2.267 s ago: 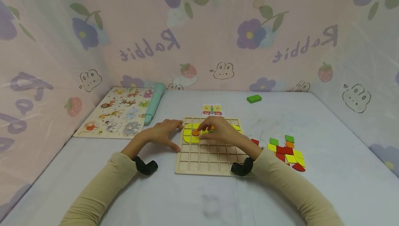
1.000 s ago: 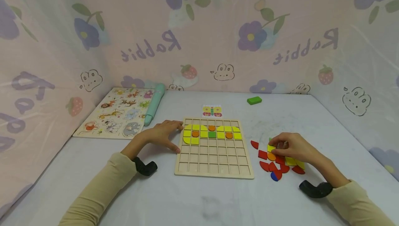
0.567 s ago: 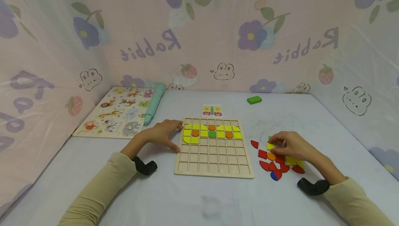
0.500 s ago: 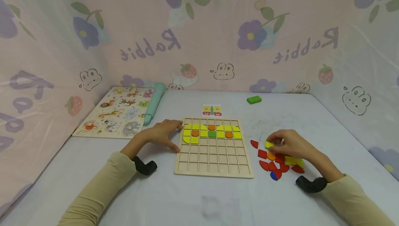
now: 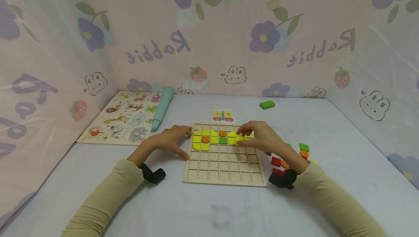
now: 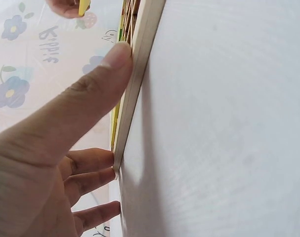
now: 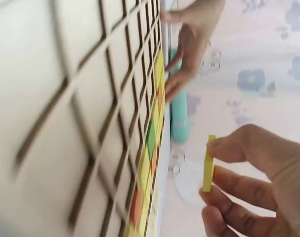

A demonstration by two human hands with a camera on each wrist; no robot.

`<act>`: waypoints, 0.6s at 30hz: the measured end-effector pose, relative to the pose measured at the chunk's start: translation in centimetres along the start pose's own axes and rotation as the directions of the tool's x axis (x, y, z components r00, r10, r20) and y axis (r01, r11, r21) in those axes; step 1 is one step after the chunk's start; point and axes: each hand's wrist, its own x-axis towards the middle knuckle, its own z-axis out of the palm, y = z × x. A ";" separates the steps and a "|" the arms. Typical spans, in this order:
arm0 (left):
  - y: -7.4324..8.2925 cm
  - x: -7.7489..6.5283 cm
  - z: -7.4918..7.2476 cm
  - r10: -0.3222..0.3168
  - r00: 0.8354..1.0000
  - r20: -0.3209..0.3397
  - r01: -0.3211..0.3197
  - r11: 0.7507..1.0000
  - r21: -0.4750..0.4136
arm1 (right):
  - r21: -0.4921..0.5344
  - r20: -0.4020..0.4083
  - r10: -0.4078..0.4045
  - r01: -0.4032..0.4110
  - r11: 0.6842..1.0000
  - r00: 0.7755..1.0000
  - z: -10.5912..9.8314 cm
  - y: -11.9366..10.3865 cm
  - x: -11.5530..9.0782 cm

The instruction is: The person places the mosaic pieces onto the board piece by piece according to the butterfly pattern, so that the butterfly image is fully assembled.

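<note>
My right hand pinches a yellow square tile between thumb and fingers. It holds the tile above the right part of the wooden grid board. Yellow tiles, orange discs and a green square tile fill cells in the board's upper rows; the hand covers some of the right-hand ones. At the board's left edge, my left hand rests with thumb and fingers spread, their tips against the rim. In the left wrist view the thumb touches the board's side.
Loose red tiles, green tiles and orange pieces lie right of the board, partly behind the right forearm. A butterfly pattern card lies behind it. An animal puzzle, a mint-green wand-shaped object and a green block are farther back.
My right hand went from the board to the loose pieces, picked up a yellow square tile and carried it left, back over the board. My left hand stayed at the board's edge.
</note>
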 end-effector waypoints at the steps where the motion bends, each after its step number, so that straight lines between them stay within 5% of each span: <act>1: 0.0 0.0 0.0 0.004 1.000 -0.001 -0.004 1.000 0.000 | 0.015 0.002 -0.010 0.009 1.000 1.000 0.5 -0.6 0.4; 8: 0.4 -0.1 -0.2 0.016 1.000 -0.002 -0.016 1.000 -0.002 | 0.040 0.044 -0.049 0.047 0.998 0.998 3.4 -3.4 2.6; 18: 0.4 -0.1 -0.1 0.010 1.000 0.002 -0.010 1.000 0.006 | 0.079 0.076 -0.077 0.071 0.994 0.994 5.6 -2.3 3.7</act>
